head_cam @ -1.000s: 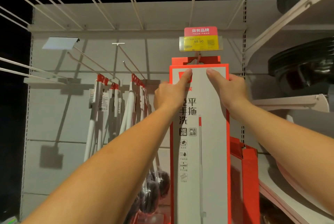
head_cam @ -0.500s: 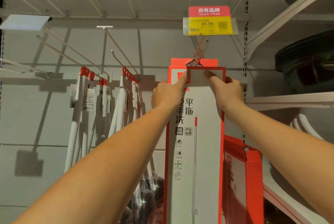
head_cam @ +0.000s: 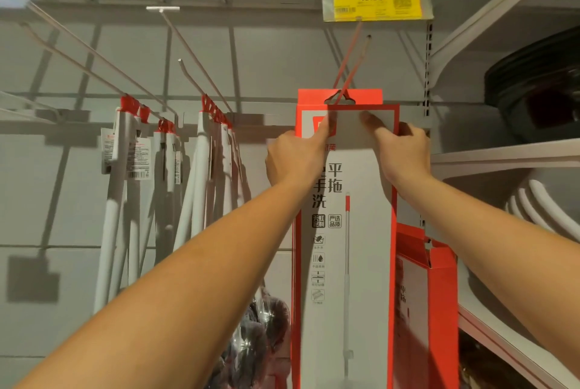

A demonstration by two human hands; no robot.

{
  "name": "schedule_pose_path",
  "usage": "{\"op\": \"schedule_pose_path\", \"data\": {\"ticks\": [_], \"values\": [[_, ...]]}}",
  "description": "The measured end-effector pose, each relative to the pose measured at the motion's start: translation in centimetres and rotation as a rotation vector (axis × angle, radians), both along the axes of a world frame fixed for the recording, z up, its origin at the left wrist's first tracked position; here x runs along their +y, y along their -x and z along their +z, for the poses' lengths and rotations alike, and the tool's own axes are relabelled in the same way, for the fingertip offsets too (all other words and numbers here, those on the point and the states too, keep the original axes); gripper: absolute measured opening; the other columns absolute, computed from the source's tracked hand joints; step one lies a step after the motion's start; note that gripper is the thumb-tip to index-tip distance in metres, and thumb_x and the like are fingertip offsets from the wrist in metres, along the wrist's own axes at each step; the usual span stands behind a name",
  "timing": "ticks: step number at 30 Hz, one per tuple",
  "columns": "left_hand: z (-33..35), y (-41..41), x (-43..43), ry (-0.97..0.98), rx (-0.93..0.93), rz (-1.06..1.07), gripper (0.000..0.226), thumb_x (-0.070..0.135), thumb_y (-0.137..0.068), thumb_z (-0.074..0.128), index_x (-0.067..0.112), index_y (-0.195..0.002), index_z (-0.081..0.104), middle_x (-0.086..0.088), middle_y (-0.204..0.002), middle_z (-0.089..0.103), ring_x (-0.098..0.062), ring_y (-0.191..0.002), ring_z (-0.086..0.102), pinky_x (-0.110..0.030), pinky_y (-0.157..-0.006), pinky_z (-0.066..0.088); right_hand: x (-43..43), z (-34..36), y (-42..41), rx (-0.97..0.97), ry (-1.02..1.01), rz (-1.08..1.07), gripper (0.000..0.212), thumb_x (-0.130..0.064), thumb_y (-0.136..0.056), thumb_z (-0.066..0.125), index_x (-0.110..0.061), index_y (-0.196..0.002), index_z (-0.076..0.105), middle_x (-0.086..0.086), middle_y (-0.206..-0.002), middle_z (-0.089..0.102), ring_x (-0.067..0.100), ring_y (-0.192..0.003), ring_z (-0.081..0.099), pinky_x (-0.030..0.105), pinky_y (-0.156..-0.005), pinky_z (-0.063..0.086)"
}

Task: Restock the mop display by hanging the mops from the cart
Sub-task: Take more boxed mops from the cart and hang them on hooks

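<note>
Hands reach up from both lower corners toward a tall grey mop box (head_cam: 345, 231) with a red border, held upright against a grey store wall. The left hand (head_cam: 295, 159) grips the box's upper left edge: its forefinger lies straight along the front near the top, the other fingers are curled, and the thumb is hidden. The right hand (head_cam: 405, 153) holds the upper right edge the same way, with its forefinger stretched across the front and the rest wrapped around the side. A red tab (head_cam: 370, 96) with a cut-out hole rises just behind the box's top edge, and a thin red hook (head_cam: 348, 74) passes through that hole (whether the tab belongs to this box or to one behind it cannot be told). Above the hook hangs a yellow and red price tag (head_cam: 376, 1) reading 49.90. To the left, white-handled mops (head_cam: 201, 184) hang from other hooks. Another red box (head_cam: 439, 294) stands lower right, beside white shelves (head_cam: 502, 153) holding dark round goods.
</note>
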State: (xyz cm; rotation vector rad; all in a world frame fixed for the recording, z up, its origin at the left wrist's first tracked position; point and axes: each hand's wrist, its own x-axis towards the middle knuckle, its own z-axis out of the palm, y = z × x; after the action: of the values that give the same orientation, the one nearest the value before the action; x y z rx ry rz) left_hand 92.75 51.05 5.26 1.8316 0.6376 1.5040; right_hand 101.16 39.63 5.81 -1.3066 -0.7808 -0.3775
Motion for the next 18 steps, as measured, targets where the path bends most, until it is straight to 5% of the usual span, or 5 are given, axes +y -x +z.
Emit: {"op": "schedule_pose_path", "data": {"ticks": [3, 7, 10, 14, 18], "values": [[-0.1, 0.1, -0.4, 0.005, -0.002, 0.007, 0.065, 0.08, -0.077, 0.046, 0.019, -0.057, 0.052, -0.007, -0.076, 0.066, -0.029, -0.075, 0.063, -0.032, -0.064, 0.046, -0.2, -0.2, -0.1, -0.004, 0.007, -0.016, 0.032, -0.049, -0.081, 0.068, -0.025, -0.065, 0.055, -0.012, -0.068, 0.055, 0.0, -0.063, 0.049, 0.016, -0.054, 0.035], [-0.1, 0.3, -0.6, -0.024, -0.027, 0.037, 0.058, 0.076, -0.08, 0.048, 0.022, -0.056, 0.05, -0.008, -0.096, 0.054, -0.031, -0.08, 0.06, -0.036, -0.072, 0.046, 0.0, -0.3, -0.5, 0.01, 0.002, -0.042, 0.038, -0.054, -0.077, 0.07, -0.018, -0.086, 0.062, -0.008, -0.08, 0.061, 0.011, -0.076, 0.056, 0.024, -0.07, 0.038], [-0.5, 0.2, -0.2, -0.079, -0.002, 0.048, 0.058, 0.075, -0.082, 0.045, 0.023, -0.055, 0.048, -0.012, -0.093, 0.061, -0.032, -0.08, 0.061, -0.032, -0.065, 0.041, 0.1, -0.5, -0.5, 0.016, 0.019, -0.034, 0.043, -0.054, -0.079, 0.068, -0.017, -0.099, 0.063, -0.006, -0.089, 0.061, 0.014, -0.084, 0.055, 0.024, -0.074, 0.036], [-1.2, 0.3, -0.4, -0.071, 0.017, -0.006, 0.05, 0.069, -0.086, 0.046, 0.021, -0.085, 0.058, -0.007, -0.1, 0.062, -0.026, -0.089, 0.061, -0.034, -0.072, 0.047, 0.1, -1.0, -0.4, 0.025, 0.074, 0.017, 0.048, -0.055, -0.085, 0.059, -0.019, -0.117, 0.061, -0.002, -0.105, 0.06, 0.016, -0.094, 0.051, 0.028, -0.081, 0.036], [-2.7, 1.1, -1.9, -0.06, 0.027, -0.04, 0.04, 0.051, -0.092, 0.052, 0.018, -0.114, 0.052, -0.002, -0.116, 0.057, -0.019, -0.097, 0.056, -0.033, -0.083, 0.046, -0.2, -1.9, -0.1, 0.008, 0.116, 0.004, 0.04, -0.053, -0.088, 0.054, -0.02, -0.111, 0.06, 0.004, -0.111, 0.064, 0.025, -0.104, 0.058, 0.037, -0.091, 0.045]]}}
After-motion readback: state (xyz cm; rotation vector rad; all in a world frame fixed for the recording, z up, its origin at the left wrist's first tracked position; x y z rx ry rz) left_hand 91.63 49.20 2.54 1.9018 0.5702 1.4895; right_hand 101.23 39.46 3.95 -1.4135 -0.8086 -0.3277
